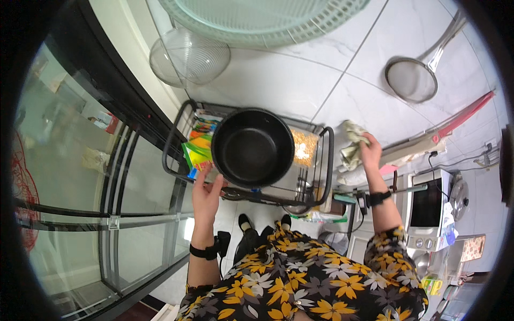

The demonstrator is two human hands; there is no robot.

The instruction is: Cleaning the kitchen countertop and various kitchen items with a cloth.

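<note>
A round black pot point(252, 147) sits on the top shelf of a black wire rack point(328, 168). My left hand point(207, 194) is at the pot's lower left, its fingers spread near the rim and the rack's front bar; whether it touches either cannot be told. Out to the right of the rack, my right hand point(370, 151) grips a crumpled light cloth point(353, 145) beside the tiled wall. Left of the pot lie colourful packets point(199, 150), partly under it. On its right is a clear bag of yellow grains point(306, 147).
A pale green plastic basket point(265, 38), a wire strainer point(188, 56) and a long-handled sieve point(411, 79) hang against the wall. Glass door panels point(140, 240) with black frames stand at left. A microwave point(427, 204) is at right. A metal bowl point(305, 196) sits lower in the rack.
</note>
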